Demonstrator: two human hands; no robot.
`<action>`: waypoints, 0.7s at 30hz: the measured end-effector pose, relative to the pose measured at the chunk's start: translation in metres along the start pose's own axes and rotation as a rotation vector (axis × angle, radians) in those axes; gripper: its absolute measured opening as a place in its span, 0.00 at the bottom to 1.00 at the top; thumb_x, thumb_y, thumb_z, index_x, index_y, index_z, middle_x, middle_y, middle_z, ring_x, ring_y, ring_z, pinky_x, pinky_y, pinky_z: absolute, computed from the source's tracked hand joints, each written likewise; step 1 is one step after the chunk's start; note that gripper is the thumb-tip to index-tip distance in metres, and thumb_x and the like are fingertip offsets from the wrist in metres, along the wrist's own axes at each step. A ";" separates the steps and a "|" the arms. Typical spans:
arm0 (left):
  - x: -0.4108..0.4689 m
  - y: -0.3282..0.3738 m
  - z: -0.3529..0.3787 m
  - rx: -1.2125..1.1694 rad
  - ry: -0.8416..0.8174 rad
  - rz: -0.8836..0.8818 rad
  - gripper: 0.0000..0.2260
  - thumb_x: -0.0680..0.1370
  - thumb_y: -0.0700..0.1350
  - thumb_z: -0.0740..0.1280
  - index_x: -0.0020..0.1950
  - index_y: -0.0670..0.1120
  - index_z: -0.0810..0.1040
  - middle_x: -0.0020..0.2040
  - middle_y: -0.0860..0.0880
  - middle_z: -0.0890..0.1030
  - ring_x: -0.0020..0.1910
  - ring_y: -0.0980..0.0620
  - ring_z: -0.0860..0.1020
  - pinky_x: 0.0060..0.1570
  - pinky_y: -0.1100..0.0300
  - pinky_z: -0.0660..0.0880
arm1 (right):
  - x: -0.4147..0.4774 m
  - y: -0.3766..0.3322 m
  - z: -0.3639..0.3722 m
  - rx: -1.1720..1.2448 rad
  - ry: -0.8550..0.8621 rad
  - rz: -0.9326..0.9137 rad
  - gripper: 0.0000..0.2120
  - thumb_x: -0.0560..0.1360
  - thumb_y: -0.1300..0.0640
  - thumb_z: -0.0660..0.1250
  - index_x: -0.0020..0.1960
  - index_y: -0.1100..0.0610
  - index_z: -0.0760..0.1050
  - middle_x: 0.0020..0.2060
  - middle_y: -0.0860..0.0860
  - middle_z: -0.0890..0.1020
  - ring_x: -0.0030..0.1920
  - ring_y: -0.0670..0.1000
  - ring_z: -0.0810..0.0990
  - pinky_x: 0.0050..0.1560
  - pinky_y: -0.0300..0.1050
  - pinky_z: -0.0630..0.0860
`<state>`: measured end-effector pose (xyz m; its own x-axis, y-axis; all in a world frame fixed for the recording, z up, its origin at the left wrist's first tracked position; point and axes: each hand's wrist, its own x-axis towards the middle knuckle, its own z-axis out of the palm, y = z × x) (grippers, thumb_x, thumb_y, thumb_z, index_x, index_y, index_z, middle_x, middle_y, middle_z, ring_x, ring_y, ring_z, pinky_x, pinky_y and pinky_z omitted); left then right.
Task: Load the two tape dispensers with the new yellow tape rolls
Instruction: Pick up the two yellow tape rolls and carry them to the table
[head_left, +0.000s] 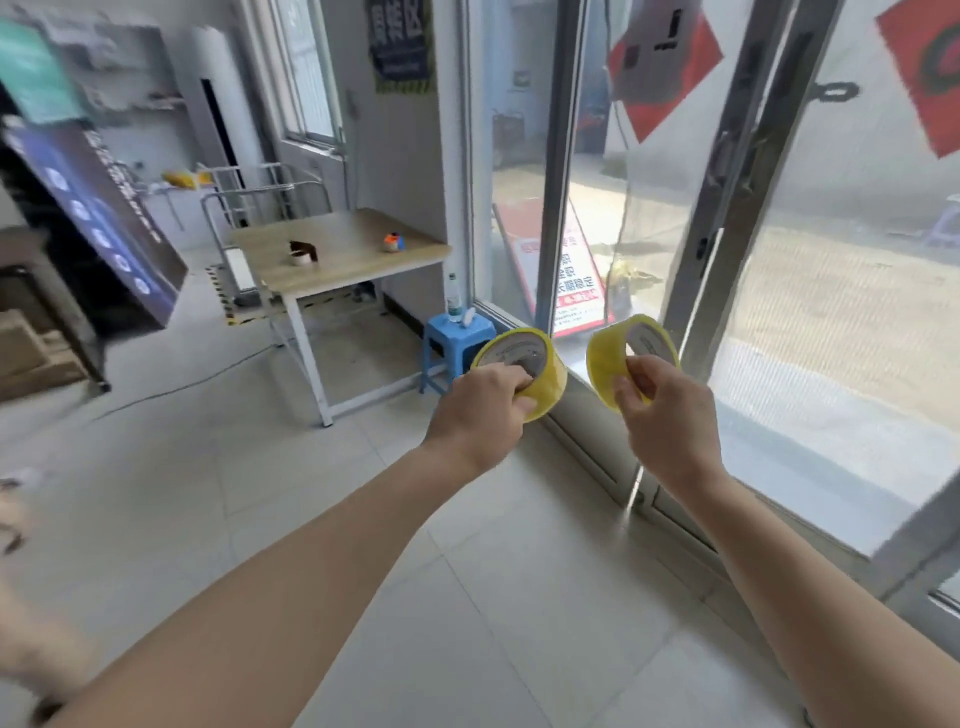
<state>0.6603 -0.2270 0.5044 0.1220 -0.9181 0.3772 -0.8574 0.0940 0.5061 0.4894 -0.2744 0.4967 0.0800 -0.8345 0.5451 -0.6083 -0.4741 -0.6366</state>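
Both our hands are stretched out in front of us above the pale tiled floor, and each one grasps a round roll of new yellow tape. Our left hand holds the left yellow tape roll with the fingers hooked into its grey cardboard core. Our right hand pinches the right yellow tape roll at its lower rim, so the open core looks back toward us. The two rolls are side by side, near to each other but not touching, in front of the glass sliding door.

The two tape dispensers seem to stand on the light wooden table with white metal legs, which is well apart from us, ahead and to the left. We see there a dark brown object and a small orange and blue object, but they are too small and blurred to be sure.

We judge that loading has not started yet. The next move must carry both rolls leftward and forward to the table, and our left hand is the nearer one to it.
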 end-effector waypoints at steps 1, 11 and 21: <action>0.004 -0.009 -0.007 0.016 0.023 -0.029 0.07 0.74 0.44 0.65 0.49 0.45 0.80 0.49 0.44 0.82 0.49 0.41 0.77 0.49 0.50 0.75 | 0.010 -0.005 0.012 0.018 -0.014 -0.015 0.06 0.75 0.59 0.64 0.47 0.59 0.80 0.39 0.56 0.84 0.42 0.59 0.80 0.44 0.49 0.75; 0.069 -0.071 -0.047 0.184 0.236 -0.247 0.06 0.74 0.44 0.65 0.48 0.45 0.80 0.45 0.44 0.82 0.45 0.42 0.77 0.43 0.51 0.74 | 0.116 -0.031 0.113 0.214 -0.159 -0.225 0.07 0.75 0.61 0.64 0.43 0.63 0.78 0.37 0.58 0.83 0.40 0.61 0.79 0.40 0.48 0.71; 0.153 -0.106 -0.046 0.227 0.415 -0.394 0.07 0.73 0.42 0.66 0.49 0.44 0.80 0.48 0.44 0.83 0.48 0.43 0.79 0.48 0.50 0.76 | 0.218 -0.018 0.181 0.318 -0.288 -0.318 0.07 0.75 0.60 0.64 0.48 0.61 0.80 0.41 0.58 0.84 0.45 0.60 0.80 0.46 0.51 0.75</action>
<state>0.7932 -0.3596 0.5438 0.5966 -0.6366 0.4888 -0.7877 -0.3479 0.5084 0.6605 -0.4983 0.5279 0.4625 -0.6578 0.5945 -0.2530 -0.7405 -0.6226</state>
